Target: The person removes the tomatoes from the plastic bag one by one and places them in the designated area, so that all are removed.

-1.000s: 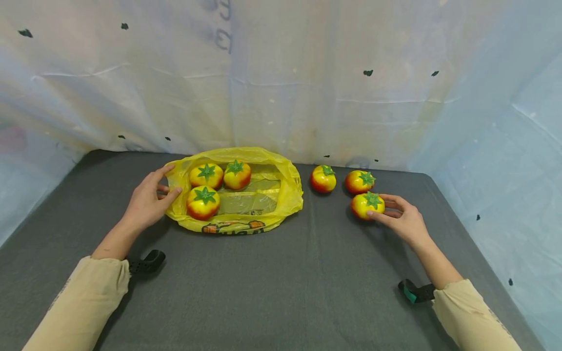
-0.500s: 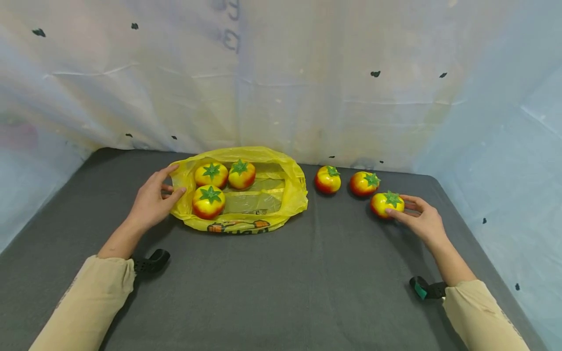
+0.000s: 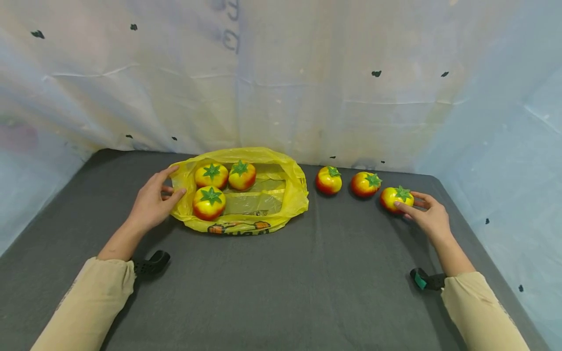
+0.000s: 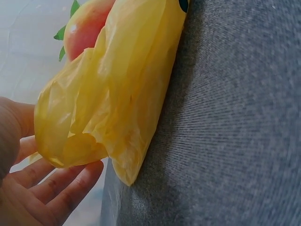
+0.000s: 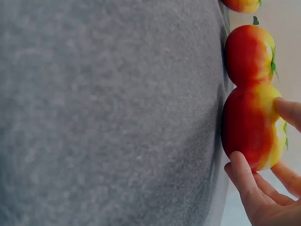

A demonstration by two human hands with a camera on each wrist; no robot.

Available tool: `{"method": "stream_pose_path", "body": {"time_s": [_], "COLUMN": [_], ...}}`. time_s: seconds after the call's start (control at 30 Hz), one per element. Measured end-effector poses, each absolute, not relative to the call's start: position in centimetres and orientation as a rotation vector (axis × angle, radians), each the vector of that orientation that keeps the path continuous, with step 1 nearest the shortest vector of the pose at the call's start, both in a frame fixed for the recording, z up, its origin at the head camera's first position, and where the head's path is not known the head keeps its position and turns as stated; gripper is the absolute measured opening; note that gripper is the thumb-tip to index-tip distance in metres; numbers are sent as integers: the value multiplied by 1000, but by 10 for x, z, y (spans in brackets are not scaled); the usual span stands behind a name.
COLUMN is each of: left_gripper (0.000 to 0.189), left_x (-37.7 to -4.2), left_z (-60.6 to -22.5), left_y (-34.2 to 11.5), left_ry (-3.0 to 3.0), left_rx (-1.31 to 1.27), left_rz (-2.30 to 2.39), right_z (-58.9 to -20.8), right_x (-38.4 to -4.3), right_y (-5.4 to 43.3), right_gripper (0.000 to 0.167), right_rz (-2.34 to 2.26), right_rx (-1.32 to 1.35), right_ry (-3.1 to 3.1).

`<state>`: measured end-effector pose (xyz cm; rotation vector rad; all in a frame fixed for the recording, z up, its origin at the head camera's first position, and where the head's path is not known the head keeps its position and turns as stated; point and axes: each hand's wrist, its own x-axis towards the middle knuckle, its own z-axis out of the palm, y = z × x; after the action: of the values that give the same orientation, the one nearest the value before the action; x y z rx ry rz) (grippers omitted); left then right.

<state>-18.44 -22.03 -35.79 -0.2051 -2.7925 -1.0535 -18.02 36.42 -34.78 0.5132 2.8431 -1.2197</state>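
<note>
My left hand (image 3: 151, 200) holds the left rim of a yellow plastic bag (image 3: 290, 195), which lies open on the table. In the left wrist view its fingers (image 4: 66, 188) lie along the outside of the plastic, and the thumb tip is hidden behind the bag. Inside the bag sit three glossy yellow-and-red tomatoes with green star-shaped tops, one a front tomato (image 3: 209, 204). My right hand (image 3: 428, 217) grips another tomato (image 3: 393, 200) between thumb and fingers, low over the table. In the right wrist view this tomato (image 5: 247, 129) overlaps a neighbouring tomato (image 5: 249, 54).
Beyond the bag's right side stand a middle tomato (image 3: 363, 185) and a left tomato (image 3: 328, 181), in a row with the held one. The dark grey table (image 3: 272, 292) ends at a pale sheet wall (image 3: 281, 97) behind and on both sides.
My right hand has shifted the gripped tomato right and slightly back, from in front of the middle tomato to the row's right end. The left hand keeps its place at the bag.
</note>
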Motion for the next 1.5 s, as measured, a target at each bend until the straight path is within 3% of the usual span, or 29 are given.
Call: {"method": "stream_pose_path", "body": {"time_s": [0.73,1.1,1.5], "left_gripper": [60,59,59], "left_x": [-187,-186,-186], "left_z": [-358,-359,-359], "left_y": [-216,-217,-218], "left_ry": [-2785,-2769,-2773], "left_rx": [-217,-232,-215], "left_rz": [-1079,-1075,-1063], "right_z": [-348,-356,-347], "right_x": [-204,-218,-210], "right_y": [376,368,369], "right_gripper": [87,80,82], "right_rz": [-1292,-1210,-1177], "right_rx": [796,826,791], "right_ry": [2841,2877,2865]}}
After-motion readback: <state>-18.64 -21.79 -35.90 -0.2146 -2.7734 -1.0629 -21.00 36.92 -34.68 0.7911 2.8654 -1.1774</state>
